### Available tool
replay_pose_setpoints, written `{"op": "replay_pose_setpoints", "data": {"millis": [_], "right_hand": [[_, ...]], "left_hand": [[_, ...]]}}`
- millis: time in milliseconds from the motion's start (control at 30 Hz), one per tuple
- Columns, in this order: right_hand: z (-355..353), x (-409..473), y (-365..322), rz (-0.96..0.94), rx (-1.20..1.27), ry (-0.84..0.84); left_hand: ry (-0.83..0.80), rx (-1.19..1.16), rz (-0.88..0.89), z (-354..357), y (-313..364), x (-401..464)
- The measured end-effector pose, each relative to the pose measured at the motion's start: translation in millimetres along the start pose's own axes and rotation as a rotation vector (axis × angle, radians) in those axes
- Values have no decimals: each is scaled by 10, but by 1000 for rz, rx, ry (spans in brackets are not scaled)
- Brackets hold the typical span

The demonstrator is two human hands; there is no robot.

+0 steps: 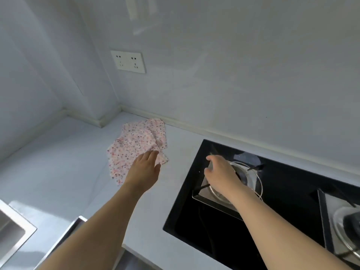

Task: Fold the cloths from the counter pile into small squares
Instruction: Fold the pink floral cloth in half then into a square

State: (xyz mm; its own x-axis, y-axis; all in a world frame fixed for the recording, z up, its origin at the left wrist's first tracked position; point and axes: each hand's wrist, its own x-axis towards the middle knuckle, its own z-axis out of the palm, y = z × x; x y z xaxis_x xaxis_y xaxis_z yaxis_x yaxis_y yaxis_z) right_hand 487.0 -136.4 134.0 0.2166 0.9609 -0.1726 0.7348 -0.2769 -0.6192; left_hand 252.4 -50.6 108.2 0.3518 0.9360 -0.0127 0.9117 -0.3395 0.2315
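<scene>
Only the head view to go on. The pile of floral cloths sits on the pale counter toward the far side, close to the backsplash corner, left of the black gas hob and well apart from it. It looks like a few thin pink-printed pieces overlapping loosely, edges not lined up.

Left hand is flat with straight fingers, its fingertips lying on the near right part of the pile; it's touching, not pinching. Right hand hovers over the hob's left burner with fingers loosely spread and nothing in it, so open too (whether it actually touches the burner ring I can't tell).

My guess on handling: light, floppy cotton-type stuff, no stiffness, and it'll slide easily on that smooth counter. I'd pinch the top piece by a free corner or the scalloped edge at the near right, so only one layer comes up instead of the whole stack.

Orientation: the pile's long axis runs diagonally, from near left to far right, with the far end pointing at the wall. Individual pieces are skewed against each other, so no single clean direction.
</scene>
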Motion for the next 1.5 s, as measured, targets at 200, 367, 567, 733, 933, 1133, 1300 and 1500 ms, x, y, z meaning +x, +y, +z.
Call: {"op": "replay_pose_setpoints", "data": {"millis": [200, 367, 567, 733, 933, 1133, 1300, 1500], "right_hand": [[780, 425, -712, -38, -88, -141], [1496, 869, -1058, -86, -129, -201], [2123, 1494, -774, -208, -279, -198], [2304, 1674, -423, -354, -364, -120], [2448, 1675, -408, -540, -369, 121], [2310, 1293, -656, -619, -436, 275], [2100, 424, -1104, -514, -475, 501], [1798, -743, -1678, -428, -491, 348]], "left_hand": [[-59, -113, -86, 16, -1052, 162], [-159, -210, 15, 361, -1717, 367], [-136, -49, 335, 1019, -2009, 523], [110, 30, 526, 1197, -2134, 644], [160, 66, 540, 1196, -2130, 574], [242, -18, 438, 969, -2162, 408], [428, -370, 293, 294, -2046, -69], [456, -485, 409, -369, -1959, -885]]}}
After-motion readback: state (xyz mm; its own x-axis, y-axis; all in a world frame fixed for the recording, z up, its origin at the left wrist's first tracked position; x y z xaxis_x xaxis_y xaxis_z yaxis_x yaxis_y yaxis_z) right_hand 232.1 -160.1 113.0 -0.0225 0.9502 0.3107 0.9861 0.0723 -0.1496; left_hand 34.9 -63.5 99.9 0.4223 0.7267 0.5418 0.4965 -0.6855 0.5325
